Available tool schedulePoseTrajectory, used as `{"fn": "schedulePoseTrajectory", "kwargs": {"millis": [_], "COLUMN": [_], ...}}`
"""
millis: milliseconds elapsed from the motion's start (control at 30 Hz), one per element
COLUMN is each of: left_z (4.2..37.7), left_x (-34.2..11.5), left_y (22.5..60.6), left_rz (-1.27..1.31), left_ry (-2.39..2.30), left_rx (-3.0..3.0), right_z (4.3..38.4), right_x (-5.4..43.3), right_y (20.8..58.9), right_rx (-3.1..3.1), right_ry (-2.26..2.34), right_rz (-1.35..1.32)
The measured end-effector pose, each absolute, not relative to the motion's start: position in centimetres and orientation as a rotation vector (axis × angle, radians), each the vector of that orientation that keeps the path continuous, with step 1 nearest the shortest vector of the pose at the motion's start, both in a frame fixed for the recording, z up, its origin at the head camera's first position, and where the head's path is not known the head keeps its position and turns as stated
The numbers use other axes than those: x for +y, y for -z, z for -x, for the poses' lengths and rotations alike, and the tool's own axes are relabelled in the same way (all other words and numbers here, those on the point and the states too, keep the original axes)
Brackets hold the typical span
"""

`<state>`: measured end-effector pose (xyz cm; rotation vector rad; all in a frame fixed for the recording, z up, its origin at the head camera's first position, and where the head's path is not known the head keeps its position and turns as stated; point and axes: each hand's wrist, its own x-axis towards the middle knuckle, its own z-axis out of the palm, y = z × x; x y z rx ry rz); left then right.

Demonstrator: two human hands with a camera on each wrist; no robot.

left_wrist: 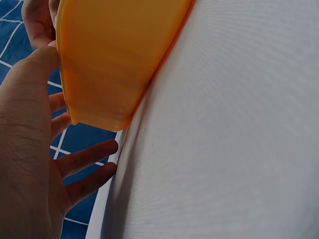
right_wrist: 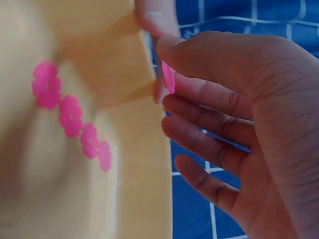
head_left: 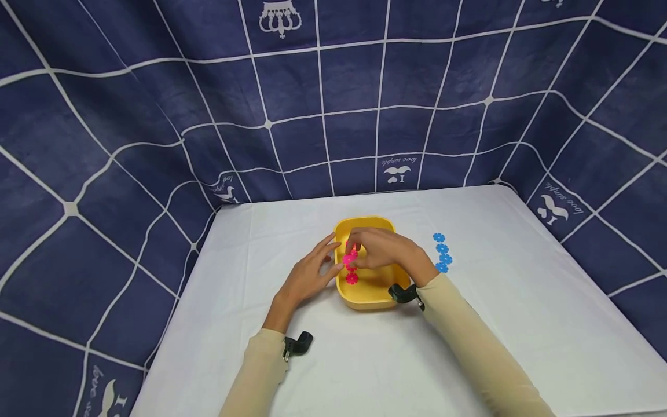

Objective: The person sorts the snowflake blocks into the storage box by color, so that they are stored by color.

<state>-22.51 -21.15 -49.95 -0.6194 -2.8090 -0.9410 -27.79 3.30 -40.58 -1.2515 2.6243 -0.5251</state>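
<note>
In the head view a yellow plastic box stands on the white table. Thumb and index finger of my right hand pinch a pink flower-shaped disc over the box's left side. Several more pink flower discs lie in a row on the box floor; the right hand partly hides them in the head view. At the box's left rim, my left hand is spread, its thumb against the rim in the left wrist view. Its other fingers reach past the box wall.
Several blue flower discs lie in a line on the white table, right of the box. Dark blue curtains with white lines rise behind the table and at both sides. Each wrist carries a small black camera.
</note>
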Motion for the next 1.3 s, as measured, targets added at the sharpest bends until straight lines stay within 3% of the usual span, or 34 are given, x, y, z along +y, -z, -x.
{"fn": "schedulePoseTrajectory", "kwargs": {"millis": [367, 1300], "left_z": [22.6, 22.8], "left_x": [-21.2, -21.4], "left_y": [50.0, 50.0], "left_rz": [0.618, 0.653], "left_ry": [0.953, 0.955], "left_rx": [-2.817, -2.801], "right_z": [29.4, 30.0], "right_x": [1.3, 0.1], "right_y": [41.2, 42.2], "right_rx": [2.451, 2.108], "right_ry": [0.217, 0.14], "right_rz": [1.299, 1.483]}}
